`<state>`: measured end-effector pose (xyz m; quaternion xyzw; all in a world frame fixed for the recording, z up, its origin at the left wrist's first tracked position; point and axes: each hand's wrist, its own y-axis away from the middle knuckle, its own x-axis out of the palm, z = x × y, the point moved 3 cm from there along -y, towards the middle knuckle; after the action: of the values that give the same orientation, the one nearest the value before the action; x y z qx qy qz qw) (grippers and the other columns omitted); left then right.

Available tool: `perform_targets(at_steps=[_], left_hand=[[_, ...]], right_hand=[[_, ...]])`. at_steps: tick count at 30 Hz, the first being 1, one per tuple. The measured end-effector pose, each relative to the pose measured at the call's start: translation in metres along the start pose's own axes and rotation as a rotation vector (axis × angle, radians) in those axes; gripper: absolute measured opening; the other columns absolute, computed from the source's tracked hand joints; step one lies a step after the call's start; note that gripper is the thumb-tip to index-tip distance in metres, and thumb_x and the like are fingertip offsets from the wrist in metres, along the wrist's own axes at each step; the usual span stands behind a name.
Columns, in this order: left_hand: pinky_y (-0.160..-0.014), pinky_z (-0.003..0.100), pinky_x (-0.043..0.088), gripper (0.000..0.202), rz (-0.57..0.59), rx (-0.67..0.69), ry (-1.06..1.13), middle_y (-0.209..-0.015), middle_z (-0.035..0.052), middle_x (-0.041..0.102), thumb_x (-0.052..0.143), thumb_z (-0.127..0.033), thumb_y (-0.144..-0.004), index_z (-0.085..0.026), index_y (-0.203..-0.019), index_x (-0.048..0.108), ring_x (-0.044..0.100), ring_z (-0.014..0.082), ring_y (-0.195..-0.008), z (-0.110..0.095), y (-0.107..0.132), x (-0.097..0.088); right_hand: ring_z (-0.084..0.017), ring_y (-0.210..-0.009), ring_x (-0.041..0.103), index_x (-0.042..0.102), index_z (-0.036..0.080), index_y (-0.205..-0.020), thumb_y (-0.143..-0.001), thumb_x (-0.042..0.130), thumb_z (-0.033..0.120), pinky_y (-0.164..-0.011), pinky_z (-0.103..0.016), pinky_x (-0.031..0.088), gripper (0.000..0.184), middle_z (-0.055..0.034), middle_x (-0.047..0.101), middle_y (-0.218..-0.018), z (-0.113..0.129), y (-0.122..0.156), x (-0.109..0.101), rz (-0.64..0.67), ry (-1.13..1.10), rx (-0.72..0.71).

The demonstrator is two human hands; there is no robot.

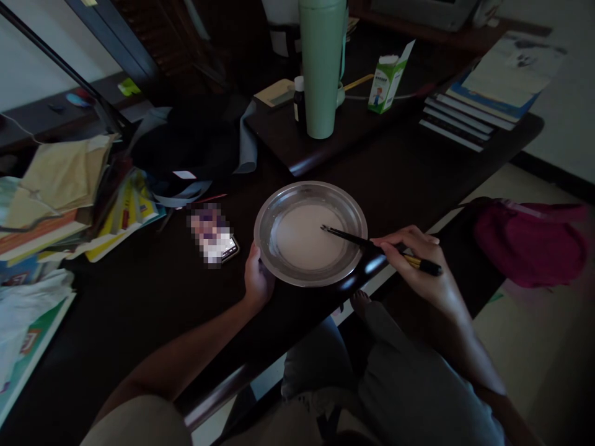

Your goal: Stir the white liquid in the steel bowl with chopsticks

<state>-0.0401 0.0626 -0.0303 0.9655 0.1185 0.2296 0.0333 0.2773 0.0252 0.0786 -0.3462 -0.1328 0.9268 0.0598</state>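
Observation:
A round metal bowl (356, 214) with a wide rim holds a cloudy whitish liquid (302, 238). My left hand (258, 275) grips its lower left side, thumb up by the rim and the other fingers hidden beneath. In my right hand (413, 254), at the bowl's right, are slim black chopsticks (348, 236) with gold near the back end, held slantwise. Their tips reach over the rim to the liquid; I cannot tell how deep they go. Left of the bowl lies a phone (227, 251), its screen partly blurred out.
Behind the bowl stand a tall green tumbler (320, 74), a small dark bottle (299, 102) and an opened green-white carton (385, 87). Books are stacked at the right (483, 99); books and papers (69, 186) crowd the left, near a black bag (195, 136). A magenta bag (530, 241) sits at the right.

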Motion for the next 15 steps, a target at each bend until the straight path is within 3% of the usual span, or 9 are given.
perform_targets(at_steps=[6, 15], left_hand=[[-0.113, 0.049, 0.058, 0.036, 0.005, -0.004, 0.034, -0.122, 0.0070, 0.083, 0.070, -0.053, -0.094, -0.025, -0.113, 0.081, 0.075, 0.0321, -0.125, -0.002, -0.001, 0.002], [-0.113, 0.049, 0.058, 0.038, -0.011, -0.010, 0.022, -0.122, 0.0059, 0.083, 0.072, -0.056, -0.092, -0.026, -0.113, 0.080, 0.074, 0.0331, -0.127, -0.001, 0.002, 0.004]], right_hand=[[-0.024, -0.085, 0.077, 0.084, 0.031, -0.094, -0.106, 0.065, 0.050, -0.084, -0.047, 0.052, 0.029, -0.0043, 0.083, -0.092, 0.010, 0.005, -0.008, 0.192, -0.106, -0.005], [-0.027, -0.092, 0.074, 0.083, 0.033, -0.097, -0.108, 0.061, 0.048, -0.092, -0.051, 0.046, 0.028, -0.0025, 0.086, -0.099, 0.014, -0.001, 0.036, 0.209, -0.092, -0.077]])
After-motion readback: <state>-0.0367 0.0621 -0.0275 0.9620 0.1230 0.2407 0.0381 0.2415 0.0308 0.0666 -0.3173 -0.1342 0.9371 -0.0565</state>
